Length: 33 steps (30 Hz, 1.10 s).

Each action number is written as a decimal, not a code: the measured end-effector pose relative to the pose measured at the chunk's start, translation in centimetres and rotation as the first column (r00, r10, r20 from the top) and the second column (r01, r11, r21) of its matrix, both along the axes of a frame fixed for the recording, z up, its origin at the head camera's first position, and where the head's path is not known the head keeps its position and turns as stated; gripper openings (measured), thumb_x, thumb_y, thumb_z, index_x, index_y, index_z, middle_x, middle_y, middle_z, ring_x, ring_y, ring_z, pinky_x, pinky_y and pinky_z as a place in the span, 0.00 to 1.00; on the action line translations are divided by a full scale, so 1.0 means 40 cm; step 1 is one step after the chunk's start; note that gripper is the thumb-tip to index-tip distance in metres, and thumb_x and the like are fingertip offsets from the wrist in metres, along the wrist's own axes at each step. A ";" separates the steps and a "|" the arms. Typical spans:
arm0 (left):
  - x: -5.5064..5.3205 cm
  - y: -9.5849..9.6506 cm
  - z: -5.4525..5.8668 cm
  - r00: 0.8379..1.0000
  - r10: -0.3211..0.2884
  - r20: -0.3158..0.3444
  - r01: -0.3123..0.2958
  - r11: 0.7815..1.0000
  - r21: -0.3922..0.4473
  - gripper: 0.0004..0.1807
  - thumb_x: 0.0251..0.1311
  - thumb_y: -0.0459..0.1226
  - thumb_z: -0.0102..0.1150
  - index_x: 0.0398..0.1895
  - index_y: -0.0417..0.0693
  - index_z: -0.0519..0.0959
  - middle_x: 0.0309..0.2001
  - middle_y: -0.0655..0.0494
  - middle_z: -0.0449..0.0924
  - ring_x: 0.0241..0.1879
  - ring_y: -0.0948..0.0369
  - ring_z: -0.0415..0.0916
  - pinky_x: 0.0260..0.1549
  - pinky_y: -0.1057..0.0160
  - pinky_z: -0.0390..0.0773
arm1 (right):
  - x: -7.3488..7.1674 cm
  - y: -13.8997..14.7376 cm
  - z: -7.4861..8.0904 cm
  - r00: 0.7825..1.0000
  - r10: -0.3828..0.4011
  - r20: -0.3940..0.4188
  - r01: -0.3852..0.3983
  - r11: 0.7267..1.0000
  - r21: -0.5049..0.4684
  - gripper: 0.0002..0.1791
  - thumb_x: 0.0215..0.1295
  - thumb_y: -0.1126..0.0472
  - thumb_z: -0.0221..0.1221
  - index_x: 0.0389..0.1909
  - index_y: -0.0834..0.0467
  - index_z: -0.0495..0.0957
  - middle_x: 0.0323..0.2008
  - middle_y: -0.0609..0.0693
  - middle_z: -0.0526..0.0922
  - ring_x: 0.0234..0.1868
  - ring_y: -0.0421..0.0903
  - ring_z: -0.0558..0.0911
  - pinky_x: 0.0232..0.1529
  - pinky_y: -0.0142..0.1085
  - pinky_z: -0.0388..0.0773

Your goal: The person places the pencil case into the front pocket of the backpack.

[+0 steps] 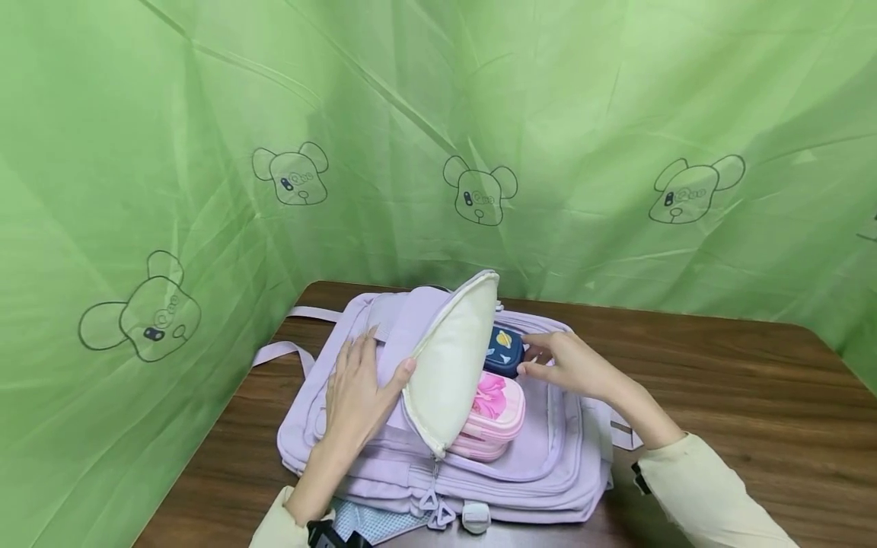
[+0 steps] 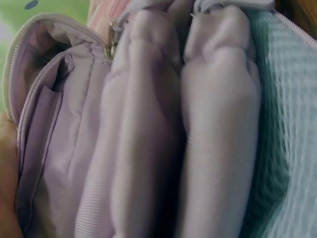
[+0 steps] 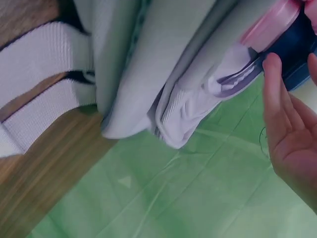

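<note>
A lilac backpack point(image 1: 384, 449) lies flat, its front pocket's cream-lined flap point(image 1: 452, 365) raised. My left hand point(image 1: 359, 388) rests on the outer side of the flap, fingers extended and spread, thumb near its edge. Part of that hand shows at the border of the left wrist view. Two cases sit in the pocket's opening, partly hidden by the flap: a dark blue one point(image 1: 503, 352) with a planet picture, and a pink one point(image 1: 496, 418) in front. My right hand point(image 1: 565, 365) touches the blue case's right end, thumb and fingers apart and fairly straight in the right wrist view point(image 3: 297, 134).
Under the backpack is a dark wood table point(image 1: 740, 396). A light blue textured item point(image 1: 377, 521) pokes out at the front beside triangular zipper pulls point(image 1: 441, 516). Straps point(image 1: 284, 350) trail off to the left. A green curtain point(image 1: 582, 91) with bear drawings hangs behind.
</note>
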<state>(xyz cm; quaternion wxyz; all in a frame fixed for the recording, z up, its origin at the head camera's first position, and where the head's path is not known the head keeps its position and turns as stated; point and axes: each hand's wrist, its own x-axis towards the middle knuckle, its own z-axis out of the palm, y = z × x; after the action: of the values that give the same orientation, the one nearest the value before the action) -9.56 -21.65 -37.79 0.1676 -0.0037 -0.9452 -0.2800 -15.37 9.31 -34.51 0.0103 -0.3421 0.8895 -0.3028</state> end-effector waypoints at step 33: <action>0.073 0.297 0.091 0.885 -0.453 -0.109 0.401 0.859 -0.319 0.40 0.60 0.65 0.36 0.70 0.54 0.58 0.70 0.49 0.53 0.71 0.52 0.29 0.53 0.26 0.30 | 0.294 0.393 -0.004 0.918 -0.395 -0.042 0.396 0.903 0.168 0.34 0.66 0.50 0.56 0.68 0.59 0.59 0.51 0.64 0.77 0.54 0.66 0.72 0.47 0.63 0.66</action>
<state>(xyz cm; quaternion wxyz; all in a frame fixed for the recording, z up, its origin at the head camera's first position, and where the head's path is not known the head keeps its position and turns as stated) -6.65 -9.76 -34.15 0.1835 -0.2635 -0.9319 -0.1686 -3.61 25.01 -34.66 -0.0246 -0.1536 0.9633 -0.2188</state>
